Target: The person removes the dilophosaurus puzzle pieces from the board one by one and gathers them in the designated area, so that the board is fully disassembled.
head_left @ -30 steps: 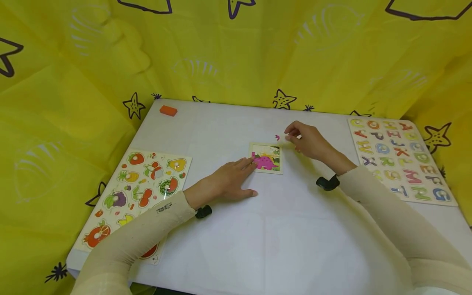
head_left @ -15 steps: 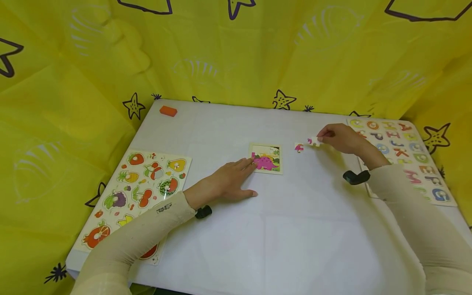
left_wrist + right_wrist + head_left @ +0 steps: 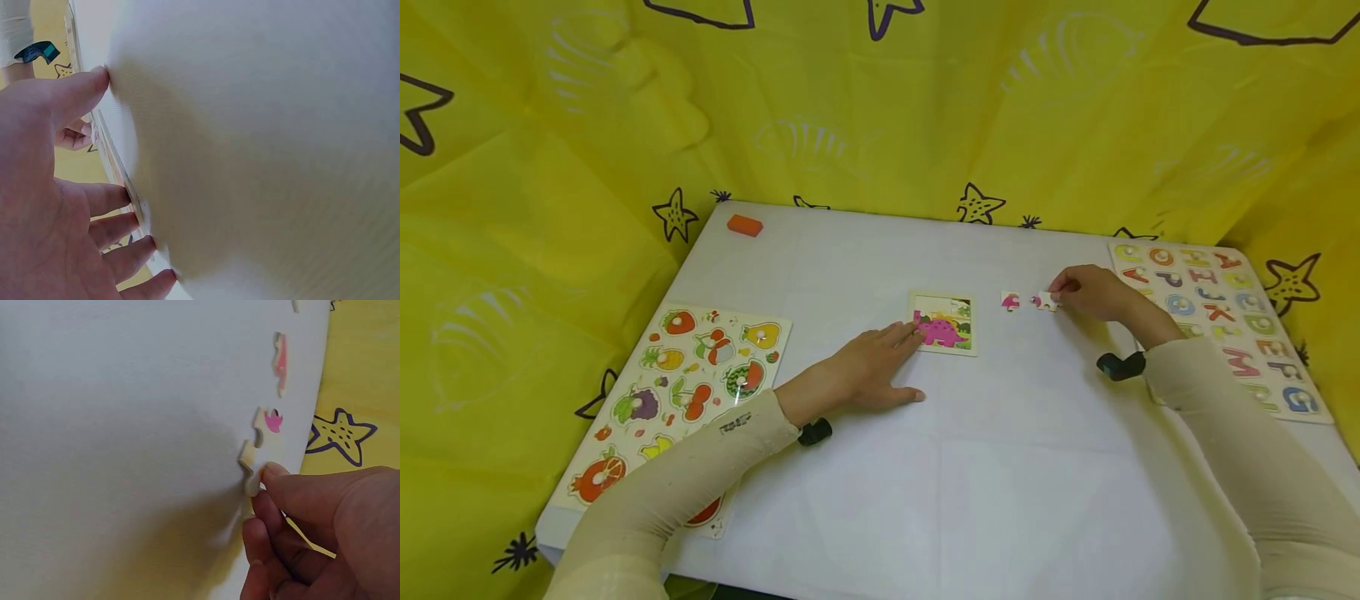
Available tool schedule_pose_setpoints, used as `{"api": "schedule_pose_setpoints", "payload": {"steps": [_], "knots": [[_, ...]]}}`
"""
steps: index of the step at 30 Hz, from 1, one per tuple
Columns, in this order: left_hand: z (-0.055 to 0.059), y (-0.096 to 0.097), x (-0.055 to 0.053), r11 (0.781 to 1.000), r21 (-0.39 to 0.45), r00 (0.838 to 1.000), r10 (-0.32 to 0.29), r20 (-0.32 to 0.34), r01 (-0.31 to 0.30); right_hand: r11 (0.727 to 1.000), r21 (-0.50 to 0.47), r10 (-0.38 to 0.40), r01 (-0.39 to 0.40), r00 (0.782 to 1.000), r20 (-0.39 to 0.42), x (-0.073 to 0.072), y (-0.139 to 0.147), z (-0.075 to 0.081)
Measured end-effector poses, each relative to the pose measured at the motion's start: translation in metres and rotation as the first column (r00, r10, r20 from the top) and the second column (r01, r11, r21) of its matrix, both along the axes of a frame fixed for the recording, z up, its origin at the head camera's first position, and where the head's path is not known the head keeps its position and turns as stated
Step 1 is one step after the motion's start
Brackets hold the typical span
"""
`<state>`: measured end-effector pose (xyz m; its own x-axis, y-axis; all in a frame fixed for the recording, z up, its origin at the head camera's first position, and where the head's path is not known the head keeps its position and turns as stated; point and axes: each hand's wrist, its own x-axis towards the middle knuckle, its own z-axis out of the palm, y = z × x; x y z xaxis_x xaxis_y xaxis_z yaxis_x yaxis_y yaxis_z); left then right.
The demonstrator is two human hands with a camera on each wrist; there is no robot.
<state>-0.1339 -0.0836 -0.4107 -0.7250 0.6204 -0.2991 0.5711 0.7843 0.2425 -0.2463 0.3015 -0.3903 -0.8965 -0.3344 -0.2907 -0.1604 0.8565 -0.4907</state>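
Note:
My left hand [image 3: 880,367] lies with extended fingers on the left edge of a small square dinosaur jigsaw puzzle [image 3: 942,331]. The puzzle shows a pink dinosaur, with a bare pale patch at its upper left. To the right of it, my right hand [image 3: 1093,292] pinches a jigsaw piece [image 3: 1045,301] between thumb and fingers. That jigsaw piece [image 3: 270,425] is pale with a pink spot, close to the tabletop. Another jigsaw piece [image 3: 1011,301], white and pink, lies between it and the puzzle. In the left wrist view, the left fingertips [image 3: 134,219] touch the puzzle's edge.
A fruit puzzle board [image 3: 715,400] lies at the left, partly under the left forearm. An alphabet puzzle board [image 3: 1217,329] lies at the right, partly behind the right arm. An orange block [image 3: 745,225] sits at the back left. A yellow curtain [image 3: 850,125] hangs behind the white table [image 3: 970,500].
My right hand has moved right with the jigsaw piece, then slightly down toward the table. The other piece, hidden a second ago, has come into view. The left hand stays put.

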Motion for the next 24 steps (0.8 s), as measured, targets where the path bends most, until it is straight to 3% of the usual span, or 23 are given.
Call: {"api": "schedule_pose_setpoints", "payload": {"steps": [11, 18, 24], "knots": [[0.0, 0.001, 0.001, 1.0, -0.01, 1.0, 0.001, -0.007, -0.001, 0.999, -0.025, -0.026, 0.024, 0.996, -0.082, 0.01, -0.01, -0.011], [0.0, 0.001, 0.001, 1.0, -0.014, 1.0, 0.009, 0.002, -0.009, 0.999, 0.029, -0.042, 0.046, 0.991, -0.13, 0.01, -0.017, -0.009], [0.001, 0.002, 0.001, 1.0, -0.016, 1.0, 0.01, 0.003, -0.01, 0.998, 0.023, -0.062, 0.066, 0.985, -0.158, 0.015, -0.043, -0.003]]}}
